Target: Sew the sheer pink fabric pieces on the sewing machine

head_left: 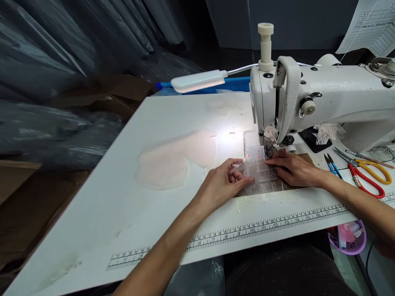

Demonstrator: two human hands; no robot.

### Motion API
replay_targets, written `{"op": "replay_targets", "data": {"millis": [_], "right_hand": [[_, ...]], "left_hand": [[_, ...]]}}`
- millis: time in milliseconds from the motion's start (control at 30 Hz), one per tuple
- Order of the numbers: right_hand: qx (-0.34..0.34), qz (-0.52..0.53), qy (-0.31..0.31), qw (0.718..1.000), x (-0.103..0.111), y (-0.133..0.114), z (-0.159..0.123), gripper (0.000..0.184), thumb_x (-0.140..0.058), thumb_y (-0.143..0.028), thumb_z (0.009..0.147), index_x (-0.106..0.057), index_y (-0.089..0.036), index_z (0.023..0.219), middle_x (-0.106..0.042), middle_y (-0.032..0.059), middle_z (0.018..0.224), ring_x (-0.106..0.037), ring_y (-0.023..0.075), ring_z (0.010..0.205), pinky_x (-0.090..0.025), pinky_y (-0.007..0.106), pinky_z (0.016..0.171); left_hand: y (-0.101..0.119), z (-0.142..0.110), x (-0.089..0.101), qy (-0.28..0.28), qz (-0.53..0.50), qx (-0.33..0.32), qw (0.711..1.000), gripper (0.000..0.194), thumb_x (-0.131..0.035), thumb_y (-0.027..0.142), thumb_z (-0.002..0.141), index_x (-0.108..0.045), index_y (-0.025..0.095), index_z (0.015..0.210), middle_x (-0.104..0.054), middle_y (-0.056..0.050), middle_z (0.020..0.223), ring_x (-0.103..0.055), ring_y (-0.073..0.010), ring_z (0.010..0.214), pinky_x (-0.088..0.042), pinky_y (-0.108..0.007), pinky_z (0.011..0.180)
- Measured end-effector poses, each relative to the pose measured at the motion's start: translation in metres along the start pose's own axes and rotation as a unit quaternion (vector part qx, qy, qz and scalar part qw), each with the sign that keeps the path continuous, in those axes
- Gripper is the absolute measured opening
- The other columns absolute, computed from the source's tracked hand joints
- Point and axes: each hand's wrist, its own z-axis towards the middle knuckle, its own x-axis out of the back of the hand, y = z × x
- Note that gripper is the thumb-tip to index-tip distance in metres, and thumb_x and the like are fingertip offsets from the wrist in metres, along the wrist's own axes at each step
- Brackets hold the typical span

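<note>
A piece of sheer, whitish fabric (262, 174) with small pink marks lies under the presser foot (269, 152) of a white sewing machine (327, 90). At its left edge my left hand (226, 179) has curled fingers, the thumb and fingertips on the fabric. Just right of the presser foot, my right hand (293, 168) grips the fabric with its fingers close together; the fingertips are partly hidden by the machine. Brown material (305, 159) shows beneath the fabric and my right hand.
Blue snips (333, 166), yellow-handled scissors (373, 169) and red-handled scissors (367, 185) lie to the right. A lamp (199, 81) lights the white table (101, 213), which has a printed ruler (247, 235) along its front edge. A purple basket (354, 246) hangs below.
</note>
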Motion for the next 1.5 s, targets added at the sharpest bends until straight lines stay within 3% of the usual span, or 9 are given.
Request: {"op": "replay_targets", "data": {"millis": [167,400,600,767,933,1100,1300,1500], "right_hand": [[0.022,0.023,0.052,0.998,-0.008,0.005,-0.007,0.037,-0.042,-0.023,0.099,-0.063,-0.016,0.129,-0.059,0.0127,0.106,-0.055,0.0201,0.097,-0.051,0.041,0.088],[0.025,-0.065,0.025,0.997,-0.012,-0.002,-0.004,0.038,-0.042,-0.03,0.101,-0.061,-0.024,0.133,-0.056,0.0127,0.108,-0.051,0.0235,0.096,-0.049,0.044,0.082],[0.025,0.011,0.059,0.998,-0.008,0.001,-0.009,0.038,-0.044,-0.022,0.098,-0.062,-0.019,0.131,-0.057,0.0117,0.109,-0.054,0.0206,0.101,-0.05,0.043,0.091],[0.045,-0.001,0.058,0.997,-0.007,0.002,-0.01,0.035,-0.046,-0.019,0.096,-0.068,-0.023,0.123,-0.059,0.0101,0.11,-0.054,0.0207,0.103,-0.051,0.044,0.093],[0.036,-0.019,0.06,0.997,-0.009,0.001,-0.01,0.036,-0.046,-0.018,0.095,-0.068,-0.022,0.123,-0.059,0.0108,0.11,-0.054,0.0214,0.105,-0.051,0.045,0.093],[0.027,-0.033,0.057,0.997,-0.01,-0.001,-0.01,0.034,-0.046,-0.02,0.096,-0.068,-0.022,0.122,-0.059,0.0108,0.111,-0.054,0.0218,0.105,-0.05,0.046,0.095],[0.008,-0.008,0.063,0.998,-0.01,-0.002,-0.01,0.036,-0.043,-0.021,0.097,-0.067,-0.02,0.123,-0.06,0.0116,0.112,-0.055,0.0215,0.107,-0.051,0.046,0.096],[-0.049,0.034,0.091,0.994,-0.003,-0.006,-0.012,0.037,-0.04,-0.02,0.097,-0.065,-0.018,0.124,-0.063,0.0105,0.111,-0.06,0.0186,0.104,-0.054,0.038,0.091]], "left_hand": [[0.001,-0.003,-0.001,-0.004,0.008,-0.007,1.0,0.056,-0.063,0.051,0.076,-0.058,0.016,0.12,-0.064,0.002,0.067,-0.054,-0.0145,0.056,-0.042,-0.029,0.055],[0.002,-0.004,0.003,-0.047,0.019,-0.008,0.999,0.058,-0.063,0.036,0.072,-0.055,0.015,0.126,-0.066,0.001,0.073,-0.055,-0.0144,0.057,-0.043,-0.028,0.055],[0.0,-0.004,0.005,-0.066,-0.026,0.006,0.997,0.063,-0.065,0.035,0.073,-0.051,0.015,0.131,-0.066,0.001,0.074,-0.055,-0.0144,0.059,-0.045,-0.029,0.057],[-0.001,-0.002,0.007,-0.07,-0.051,0.023,0.996,0.068,-0.07,0.036,0.072,-0.049,0.015,0.133,-0.066,0.0,0.077,-0.055,-0.0147,0.061,-0.045,-0.029,0.057],[0.001,-0.002,0.006,-0.057,-0.057,0.026,0.996,0.063,-0.067,0.042,0.076,-0.05,0.014,0.13,-0.064,0.0,0.076,-0.052,-0.0132,0.056,-0.04,-0.027,0.052],[-0.001,-0.001,0.005,-0.051,-0.044,0.012,0.998,0.056,-0.066,0.037,0.076,-0.053,0.015,0.126,-0.064,0.0,0.074,-0.051,-0.0127,0.056,-0.042,-0.027,0.052],[-0.003,0.0,0.004,-0.052,-0.041,0.006,0.998,0.061,-0.067,0.038,0.074,-0.051,0.014,0.128,-0.064,0.0,0.074,-0.053,-0.0133,0.056,-0.041,-0.027,0.052],[-0.002,0.0,0.004,-0.046,-0.039,0.004,0.998,0.06,-0.066,0.037,0.074,-0.052,0.015,0.127,-0.064,0.001,0.073,-0.055,-0.0141,0.057,-0.042,-0.028,0.053]]}}
